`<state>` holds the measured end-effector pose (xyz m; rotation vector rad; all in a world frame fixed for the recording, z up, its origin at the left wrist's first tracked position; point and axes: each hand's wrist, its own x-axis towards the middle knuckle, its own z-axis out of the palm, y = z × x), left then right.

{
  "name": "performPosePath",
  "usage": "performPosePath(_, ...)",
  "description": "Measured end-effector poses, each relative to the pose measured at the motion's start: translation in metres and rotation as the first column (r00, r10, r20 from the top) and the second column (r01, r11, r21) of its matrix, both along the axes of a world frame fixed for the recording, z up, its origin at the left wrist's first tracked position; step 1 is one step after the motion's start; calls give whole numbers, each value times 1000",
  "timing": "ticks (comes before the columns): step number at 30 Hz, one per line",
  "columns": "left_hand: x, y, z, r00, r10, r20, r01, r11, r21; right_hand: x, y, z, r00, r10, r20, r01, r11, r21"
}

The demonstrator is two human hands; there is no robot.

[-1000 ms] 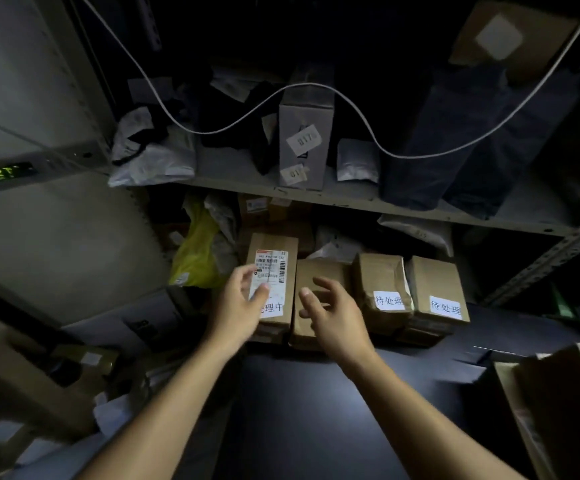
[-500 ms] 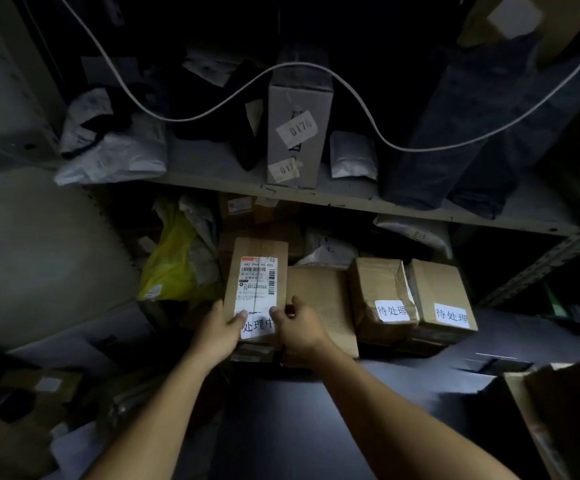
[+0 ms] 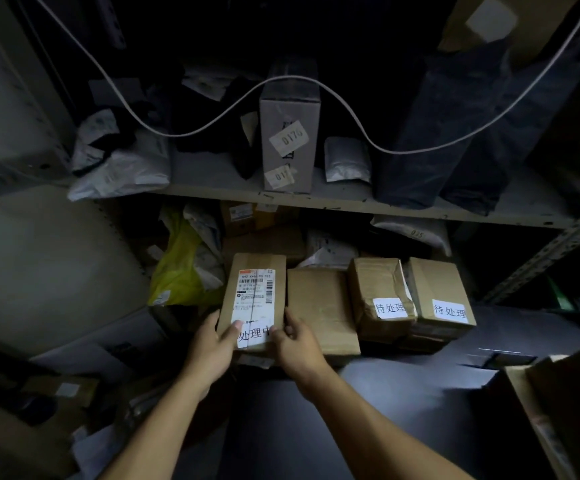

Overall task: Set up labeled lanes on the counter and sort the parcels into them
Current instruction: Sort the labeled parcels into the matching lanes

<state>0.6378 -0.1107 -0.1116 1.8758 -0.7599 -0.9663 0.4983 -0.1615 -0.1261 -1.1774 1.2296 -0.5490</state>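
Note:
A row of brown cardboard parcels lies at the back of the dark counter (image 3: 368,410). The leftmost parcel (image 3: 257,271) carries a shipping label and a white lane label (image 3: 255,332) at its near end. My left hand (image 3: 214,348) grips that parcel's near left corner, thumb on the label. My right hand (image 3: 297,344) grips its near right corner, thumb on the label too. To the right lie a plain parcel (image 3: 319,306) and two labelled parcels (image 3: 380,296) (image 3: 439,292), each with a white lane label.
A shelf (image 3: 350,202) above holds a tall grey box (image 3: 290,140), poly bags and dark cloth; a white cable (image 3: 212,123) sags in front. A yellow bag (image 3: 177,268) sits left of the parcels. An open carton (image 3: 565,407) stands at right.
Both hands have come down from above the parcels onto the near end of the leftmost parcel and now hold it by its corners.

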Motion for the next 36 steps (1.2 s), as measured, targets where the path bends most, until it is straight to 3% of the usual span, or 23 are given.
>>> performPosePath(5,-19,16,32,993,88,-84,-98,987,-128,-12,10,47,998,-56,34,58,995,-78)
performPosePath(11,-70,35,93,957,159,-242,-229,926,-300,-57,29,123,942,-53,333,77,995,-59)
performPosePath(18,-158,88,176,867,-85,-492,-108,930,-352,-166,90,184,857,-112,503,166,984,-62)
performPosePath(21,-212,118,202,797,-192,-573,9,952,-307,-223,125,204,859,-82,506,155,982,-104)
performPosePath(24,-273,149,218,776,-178,-605,-19,952,-304,-282,154,214,876,-75,476,155,979,-131)
performPosePath(31,-416,196,235,767,-177,-616,-51,941,-334,-414,220,225,812,-297,503,250,955,160)
performPosePath(36,-493,208,239,737,-253,-627,5,929,-370,-485,245,234,802,-308,512,293,950,112)
